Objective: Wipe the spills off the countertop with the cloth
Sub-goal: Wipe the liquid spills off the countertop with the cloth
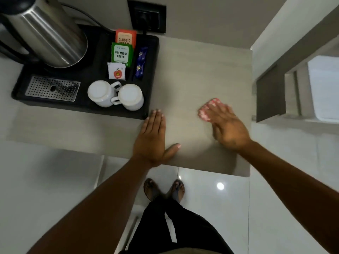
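A small pink and white cloth [206, 110] lies on the beige countertop [192, 74] near its right edge. My right hand [226, 127] presses flat on top of the cloth, fingers covering most of it, and looks motion-blurred. My left hand [153, 138] rests flat on the countertop near the front edge, fingers together, thumb out, its fingertips beside the tray's front right corner. No spill is clear to see on the surface.
A black tray [150, 74] at the left holds a steel kettle [47, 33], two upturned white cups [115, 95], tea sachets [122, 54] and a perforated metal plate [52, 88]. A wall socket [146, 16] sits behind. White floor tiles and my feet [164, 189] lie below.
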Available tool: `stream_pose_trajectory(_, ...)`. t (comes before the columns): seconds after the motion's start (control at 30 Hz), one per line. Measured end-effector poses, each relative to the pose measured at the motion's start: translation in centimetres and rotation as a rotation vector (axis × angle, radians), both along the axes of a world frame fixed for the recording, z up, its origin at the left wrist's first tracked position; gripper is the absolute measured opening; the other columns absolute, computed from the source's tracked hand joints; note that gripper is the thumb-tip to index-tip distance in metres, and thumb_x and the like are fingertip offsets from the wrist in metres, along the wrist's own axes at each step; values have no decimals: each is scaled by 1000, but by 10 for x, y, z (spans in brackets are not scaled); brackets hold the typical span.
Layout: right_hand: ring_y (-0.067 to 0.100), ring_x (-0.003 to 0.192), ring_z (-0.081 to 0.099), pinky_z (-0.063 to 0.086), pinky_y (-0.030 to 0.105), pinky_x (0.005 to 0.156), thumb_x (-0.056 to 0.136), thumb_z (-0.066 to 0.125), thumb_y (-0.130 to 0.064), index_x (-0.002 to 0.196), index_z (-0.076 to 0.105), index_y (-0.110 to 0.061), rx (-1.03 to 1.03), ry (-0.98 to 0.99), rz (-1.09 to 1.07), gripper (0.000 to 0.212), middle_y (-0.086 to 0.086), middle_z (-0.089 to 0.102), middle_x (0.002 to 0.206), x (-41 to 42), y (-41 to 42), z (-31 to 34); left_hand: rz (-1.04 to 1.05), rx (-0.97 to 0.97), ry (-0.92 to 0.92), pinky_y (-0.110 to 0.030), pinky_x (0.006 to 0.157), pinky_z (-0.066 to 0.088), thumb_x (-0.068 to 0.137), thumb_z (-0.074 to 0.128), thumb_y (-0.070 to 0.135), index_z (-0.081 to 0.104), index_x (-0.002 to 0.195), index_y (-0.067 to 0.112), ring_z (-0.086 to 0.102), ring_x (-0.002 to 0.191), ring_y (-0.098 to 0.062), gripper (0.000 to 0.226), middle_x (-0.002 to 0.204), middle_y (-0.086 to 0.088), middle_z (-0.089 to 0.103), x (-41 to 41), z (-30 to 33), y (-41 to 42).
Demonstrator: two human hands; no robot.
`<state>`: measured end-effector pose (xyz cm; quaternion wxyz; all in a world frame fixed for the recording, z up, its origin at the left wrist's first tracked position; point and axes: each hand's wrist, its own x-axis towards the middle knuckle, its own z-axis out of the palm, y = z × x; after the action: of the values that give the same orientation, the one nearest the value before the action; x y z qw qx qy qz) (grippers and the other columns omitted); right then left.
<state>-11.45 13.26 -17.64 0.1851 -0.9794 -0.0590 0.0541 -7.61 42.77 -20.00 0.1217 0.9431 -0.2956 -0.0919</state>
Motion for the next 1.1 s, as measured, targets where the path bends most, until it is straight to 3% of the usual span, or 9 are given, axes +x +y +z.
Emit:
stream_pose_trajectory(0.13,38,151,23,12,47,123,86,38,-18,151,40,-15,-20,0,-309,65,15,36,160,54,-30,8,2,-2,-3,-50,130,8,89,40,78,10,159,-3,3,159,-36,111,171,-24,8,2,2,-2)
stream_pose_trajectory(0.27,39,149,28,17,50,123,87,45,-9,143,51,-18,38,-55,-295,57,13,45,155,87,22,6,-14,43,9,-50,130,6,87,39,82,7,160,-3,-1,159,-36,117,171,-24,5,-1,2,0)
stream_pose_trajectory(0.33,39,148,31,16,51,124,86,47,-2,142,54,-14,85,-95,-197,58,16,47,153,61,61,0,-52,57,3,-51,130,6,85,42,82,8,159,-4,0,159,-38,119,170,-26,6,-1,3,5)
stream_pose_trajectory(0.47,35,152,21,17,53,124,84,52,1,150,41,-16,69,-94,-158,69,12,38,159,-37,111,-7,-177,104,-39,-54,129,8,83,36,85,13,158,-5,5,159,-38,119,169,-27,11,1,1,23)
stream_pose_trajectory(0.6,33,152,21,17,53,124,90,53,-4,151,38,-22,49,-42,-457,66,10,37,160,-96,69,-5,-211,93,-35,-55,129,9,85,35,83,15,158,-6,5,159,-38,117,169,-26,12,0,3,27)
stream_pose_trajectory(0.8,37,152,19,9,50,124,94,41,-6,145,46,-20,6,-32,-766,53,12,40,157,-14,8,1,-220,146,-13,-55,129,7,87,29,85,6,159,-5,0,159,-38,117,170,-26,5,2,6,25)
stream_pose_trajectory(0.97,36,147,29,25,45,120,93,46,-7,138,53,-17,30,-91,-598,47,14,48,151,-4,99,-3,-245,144,-38,-55,129,7,88,28,84,5,159,-5,2,158,-39,116,170,-27,6,5,2,29)
stream_pose_trajectory(1.1,39,150,25,24,52,121,88,56,-8,144,47,-13,8,-109,-477,57,14,46,153,-62,154,-13,-269,160,-39,-53,129,7,87,25,85,5,159,-4,2,159,-38,117,170,-26,5,8,-1,27)
